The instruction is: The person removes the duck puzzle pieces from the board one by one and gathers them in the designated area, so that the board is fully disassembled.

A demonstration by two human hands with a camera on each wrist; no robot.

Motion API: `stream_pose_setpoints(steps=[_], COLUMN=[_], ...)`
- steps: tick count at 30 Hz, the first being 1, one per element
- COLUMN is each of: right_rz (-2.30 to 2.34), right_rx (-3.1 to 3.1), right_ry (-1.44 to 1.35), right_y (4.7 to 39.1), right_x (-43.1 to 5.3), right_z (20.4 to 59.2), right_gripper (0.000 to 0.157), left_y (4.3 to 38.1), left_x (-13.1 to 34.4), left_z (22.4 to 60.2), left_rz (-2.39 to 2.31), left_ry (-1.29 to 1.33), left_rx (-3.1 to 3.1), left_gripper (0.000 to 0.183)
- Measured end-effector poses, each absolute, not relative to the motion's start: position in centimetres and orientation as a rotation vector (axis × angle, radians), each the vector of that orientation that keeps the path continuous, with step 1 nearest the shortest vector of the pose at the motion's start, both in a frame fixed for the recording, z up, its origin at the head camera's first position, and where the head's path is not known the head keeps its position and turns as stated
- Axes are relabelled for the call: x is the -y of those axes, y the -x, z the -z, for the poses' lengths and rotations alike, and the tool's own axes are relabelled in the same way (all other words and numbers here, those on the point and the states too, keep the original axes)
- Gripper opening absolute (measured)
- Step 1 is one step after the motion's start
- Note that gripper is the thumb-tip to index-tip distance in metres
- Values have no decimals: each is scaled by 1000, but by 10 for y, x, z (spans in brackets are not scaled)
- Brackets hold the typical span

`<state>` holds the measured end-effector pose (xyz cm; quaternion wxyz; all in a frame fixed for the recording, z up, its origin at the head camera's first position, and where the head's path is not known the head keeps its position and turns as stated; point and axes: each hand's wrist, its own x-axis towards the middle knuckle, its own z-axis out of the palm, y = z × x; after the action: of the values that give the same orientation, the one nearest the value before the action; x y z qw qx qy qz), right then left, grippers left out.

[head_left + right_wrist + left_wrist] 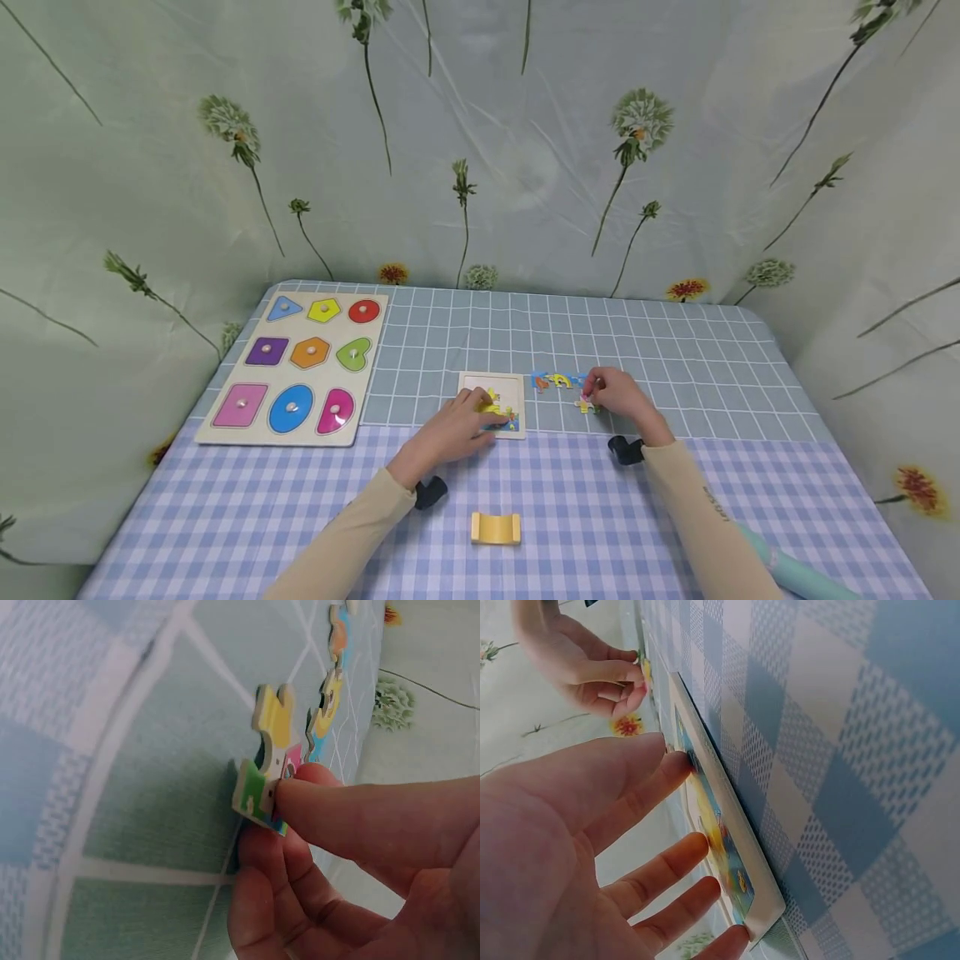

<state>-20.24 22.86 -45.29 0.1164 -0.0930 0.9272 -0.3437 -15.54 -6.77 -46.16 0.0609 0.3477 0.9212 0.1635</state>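
My left hand point(457, 425) rests at the small wooden jigsaw tray point(480, 380), fingers spread and fairly straight, fingertips at its rim and picture. Yellow and blue pieces fill the tray's near part, as the left wrist view shows along its picture side point(739, 881). To the right, my right hand point(618, 392) pinches a jigsaw piece point(251, 791) between thumb and fingers. That piece has yellow, white, pink and green areas and is tilted close over the grey-blue grid cloth. Several loose pieces point(561, 381) lie in a row just beyond it.
A large peg-shape board point(262, 374) with coloured knobbed shapes lies at the left. Nearer the body sits a yellow block point(496, 529) with a curved-in top. A teal tube-like object point(806, 577) lies beside the right forearm. A floral curtain point(517, 225) hangs behind the table.
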Motion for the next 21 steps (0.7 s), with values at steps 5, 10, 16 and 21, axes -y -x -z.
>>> stream_pose_setpoints(steps=[5,10,16,21], right_rz=[881,791,1041,1202], right_rx=[-2802,-2838,-2773,-2626], right_ry=[263,270,399,554], right_y=[201,201,205,204], right_x=[-224,-221,-199,-161], right_z=[450,448,447,447], right_gripper=[14,16,15,15], left_y=[154,151,152,153], left_x=[71,81,91,91], left_z=[462,464,466,467], left_rz=[-512,-545,-564,-537], left_ry=[-1050,-1020,-981,-978], left_rx=[-2788,-2780,-2747,-2751], left_gripper=[33,33,36,37])
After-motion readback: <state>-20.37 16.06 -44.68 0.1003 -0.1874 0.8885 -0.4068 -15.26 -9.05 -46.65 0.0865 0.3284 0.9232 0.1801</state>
